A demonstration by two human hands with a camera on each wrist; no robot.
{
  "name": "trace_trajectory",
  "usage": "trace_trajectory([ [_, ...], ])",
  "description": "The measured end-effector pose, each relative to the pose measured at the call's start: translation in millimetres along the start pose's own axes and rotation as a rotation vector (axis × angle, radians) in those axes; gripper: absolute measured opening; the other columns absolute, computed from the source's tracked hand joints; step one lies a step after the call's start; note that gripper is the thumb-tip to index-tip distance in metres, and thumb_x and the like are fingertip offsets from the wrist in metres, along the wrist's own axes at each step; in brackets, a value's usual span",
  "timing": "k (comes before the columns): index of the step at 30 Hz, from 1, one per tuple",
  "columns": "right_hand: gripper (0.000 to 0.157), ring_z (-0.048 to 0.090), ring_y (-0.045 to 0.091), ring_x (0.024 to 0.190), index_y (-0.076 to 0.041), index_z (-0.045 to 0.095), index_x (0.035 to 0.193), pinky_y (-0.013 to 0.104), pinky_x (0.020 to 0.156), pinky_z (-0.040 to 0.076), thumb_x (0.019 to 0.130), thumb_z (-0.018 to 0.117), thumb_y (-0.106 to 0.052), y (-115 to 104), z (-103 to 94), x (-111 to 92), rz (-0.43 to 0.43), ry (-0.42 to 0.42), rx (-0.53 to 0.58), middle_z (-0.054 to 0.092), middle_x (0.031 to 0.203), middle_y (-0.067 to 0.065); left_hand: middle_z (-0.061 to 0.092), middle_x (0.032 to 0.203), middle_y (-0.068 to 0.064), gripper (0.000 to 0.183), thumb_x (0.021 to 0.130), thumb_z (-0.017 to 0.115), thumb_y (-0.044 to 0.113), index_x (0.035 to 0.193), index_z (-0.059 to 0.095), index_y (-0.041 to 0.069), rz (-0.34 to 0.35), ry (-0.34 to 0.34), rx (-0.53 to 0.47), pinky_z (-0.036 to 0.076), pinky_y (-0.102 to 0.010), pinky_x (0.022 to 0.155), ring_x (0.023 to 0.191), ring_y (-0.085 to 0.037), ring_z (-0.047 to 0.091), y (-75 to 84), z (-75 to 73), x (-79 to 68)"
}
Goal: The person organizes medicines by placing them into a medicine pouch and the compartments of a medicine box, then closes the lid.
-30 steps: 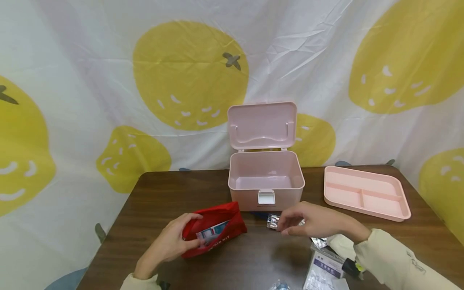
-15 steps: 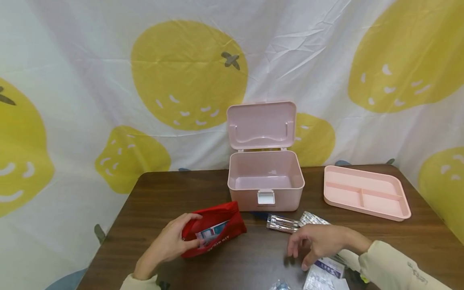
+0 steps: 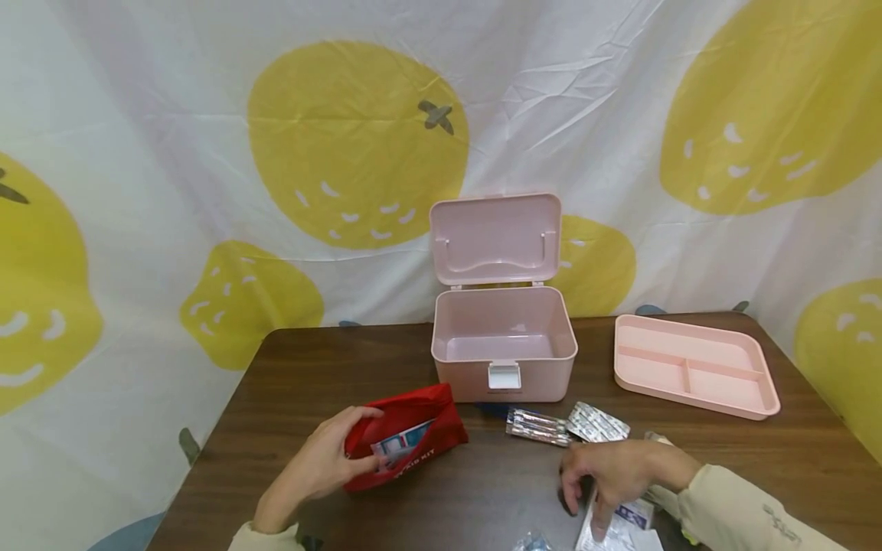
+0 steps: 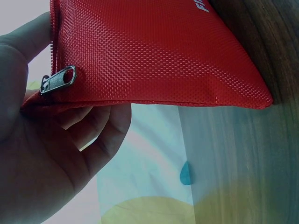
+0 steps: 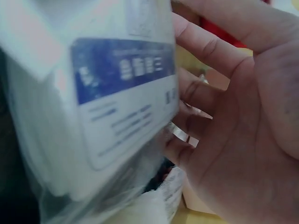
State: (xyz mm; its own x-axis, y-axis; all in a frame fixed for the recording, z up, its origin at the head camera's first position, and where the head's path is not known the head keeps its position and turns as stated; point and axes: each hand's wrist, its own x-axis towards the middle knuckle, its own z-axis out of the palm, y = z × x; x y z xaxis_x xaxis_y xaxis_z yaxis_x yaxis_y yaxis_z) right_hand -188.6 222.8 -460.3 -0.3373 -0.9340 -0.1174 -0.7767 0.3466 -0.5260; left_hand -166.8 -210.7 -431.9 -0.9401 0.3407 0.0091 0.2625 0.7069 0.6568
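Note:
My left hand point(image 3: 320, 467) holds an unzipped red first aid pouch point(image 3: 451, 428), thumb inside its mouth and fingers behind it. A blue-and-white packet point(image 3: 403, 442) shows in the opening. In the left wrist view the pouch's zipper pull point(image 4: 58, 80) hangs beside the palm. My right hand point(image 3: 616, 468) hovers low over a clear-wrapped white pack with a purple label point(image 3: 634, 516), thumb over the pack and fingers spread to its left. Up close in the right wrist view, loosely bent fingers point(image 5: 201, 93) reach to the edge of this pack point(image 5: 126, 102).
An open pink box point(image 3: 451, 380) with its lid raised stands at the back. To its right lies a pink divided tray point(image 3: 689, 363). Silver foil strips point(image 3: 537, 426) and a blister pack point(image 3: 598, 422) lie before the box. A small clear wrapped item point(image 3: 532, 542) sits at the front edge.
My right hand has moved from beside the foil strips toward me and slightly right, down to the white pack. The left hand and red pouch have stayed in place.

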Motion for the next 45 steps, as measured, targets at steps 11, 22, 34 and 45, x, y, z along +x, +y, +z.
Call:
trace_trajectory([
  [11,0.016,0.047,-0.004,0.086,-0.022,0.075,0.086,0.018,0.074,0.039,0.076,0.081,-0.033,10,4.7,3,0.027,0.093,0.095,0.059,0.084,-0.014,0.062,0.117,-0.002,0.055,0.079,0.083,0.023,0.127,0.058,0.014,0.011,0.015,0.017,0.056,-0.031,0.077,0.101,-0.020,0.061,0.1,0.4,-0.6],
  [22,0.011,0.055,-0.004,0.081,-0.016,0.068,0.081,0.021,0.074,0.048,0.084,0.076,-0.022,19,2.9,8,-0.006,0.172,0.196,0.065,0.083,-0.011,0.062,0.119,-0.003,0.054,0.080,0.082,0.021,0.127,0.058,0.013,0.007,0.003,0.005,0.058,-0.035,0.078,0.102,-0.022,0.061,0.6,-0.4,-0.9],
  [34,0.012,0.053,-0.003,0.067,-0.008,0.064,0.084,0.018,0.060,0.047,0.088,0.073,-0.016,27,-6.7,16,0.078,0.266,0.454,0.064,0.075,0.003,0.062,0.119,-0.003,0.055,0.080,0.083,0.023,0.128,0.058,0.013,0.007,0.010,0.015,0.057,-0.034,0.079,0.103,-0.021,0.061,0.2,0.0,-0.5],
  [45,0.017,0.064,0.006,0.081,-0.010,0.073,0.103,0.024,0.074,0.053,0.090,0.072,-0.021,22,-19.5,20,0.244,0.337,0.459,0.072,0.089,-0.003,0.062,0.118,-0.003,0.056,0.080,0.083,0.023,0.129,0.057,0.014,-0.012,-0.004,0.003,0.058,-0.038,0.079,0.103,-0.023,0.060,0.5,-1.1,-0.1],
])
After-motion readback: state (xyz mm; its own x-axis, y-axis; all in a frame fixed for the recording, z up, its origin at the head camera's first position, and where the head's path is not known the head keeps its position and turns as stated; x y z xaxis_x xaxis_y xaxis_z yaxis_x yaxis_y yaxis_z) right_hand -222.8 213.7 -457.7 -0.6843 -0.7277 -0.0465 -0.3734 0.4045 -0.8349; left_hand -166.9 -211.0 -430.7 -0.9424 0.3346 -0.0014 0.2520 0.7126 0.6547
